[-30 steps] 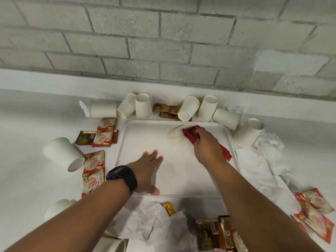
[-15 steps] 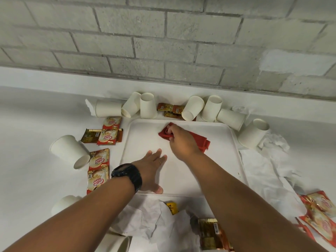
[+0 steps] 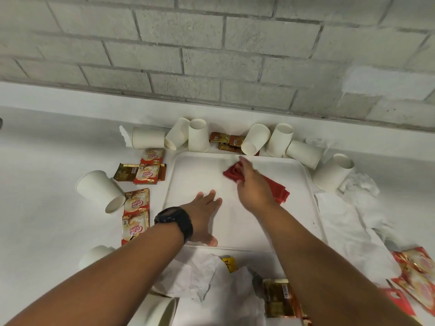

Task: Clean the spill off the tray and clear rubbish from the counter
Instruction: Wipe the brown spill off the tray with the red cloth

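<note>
1. White tray (image 3: 188,165) flat on white counter (image 3: 47,208); holds only a red cloth (image 3: 275,187) in its far right part, no spill clearly visible.
2. Right hand (image 3: 254,187) on top of the cloth, pressing it to the tray floor, fingers stretched toward the far rim; cannot tell whether any finger curls round the cloth.
3. Left hand (image 3: 202,217) flat on the near left of the tray, fingers straight and spread, holding nothing; black watch (image 3: 175,220) on the wrist.
4. Paper cups (image 3: 199,135) lined along the far rim, most tipped over, visible mouths showing nothing inside.
5. One more cup (image 3: 101,194) on its side left of the tray, mouth toward camera, inside not readable.
6. Creamer sachets (image 3: 136,203) left of the tray; crumpled napkins (image 3: 353,222) right and near side.
</note>
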